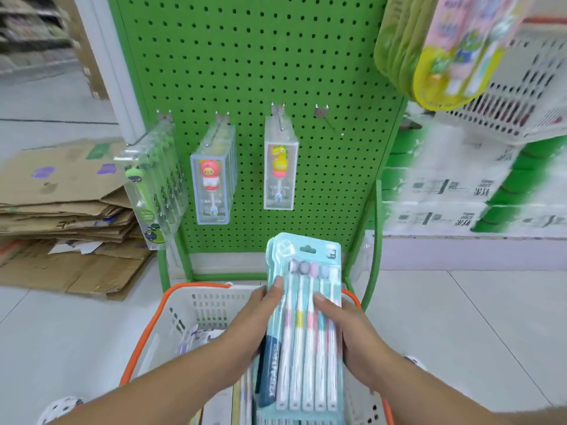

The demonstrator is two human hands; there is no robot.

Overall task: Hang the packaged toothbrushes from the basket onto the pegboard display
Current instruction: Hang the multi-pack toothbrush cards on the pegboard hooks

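At far left I saw one stack of flattened cardboard (61, 207) on the floor. On the green pegboard (260, 56) I counted four hooks: three carried boxed toothbrushes, green (153, 185), pink (213, 185) and yellow (280, 170), and the fourth hook (326, 119) was bare. Below, over the orange-rimmed basket (171, 308), my left hand (248, 320) had its grip clasped on the left edge of a toothbrush pack (303, 326) showing five brushes. My right hand (352, 335) had its grip curled round the right edge. More packs lay in the basket, too blurred to count.
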